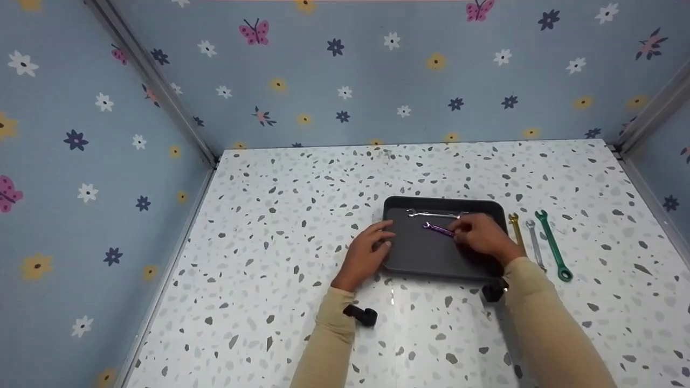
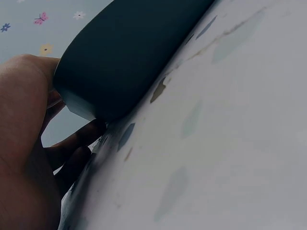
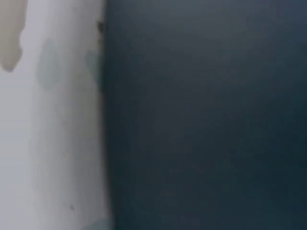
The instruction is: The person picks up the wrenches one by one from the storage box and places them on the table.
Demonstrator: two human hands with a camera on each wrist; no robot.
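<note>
A dark grey rectangular tray (image 1: 426, 253) lies on the speckled table. My right hand (image 1: 482, 236) is over its right half, thumb and fingers pinching one end of a small purple wrench (image 1: 437, 229); the other end points left. Behind this, a silver wrench (image 1: 431, 214) lies along the tray's far side, its right end partly covered by the hand. My left hand (image 1: 367, 252) rests at the left rim with fingers loosely extended. In the left wrist view, its fingers (image 2: 79, 136) are against the tray's outer wall (image 2: 115, 57).
Right of the tray lie a gold wrench (image 1: 517, 229), a second silver wrench (image 1: 535, 242) and a longer green wrench (image 1: 552, 245), side by side. A flowered wall (image 1: 377, 70) stands behind the table. The tray's dark side (image 3: 206, 115) fills most of the right wrist view.
</note>
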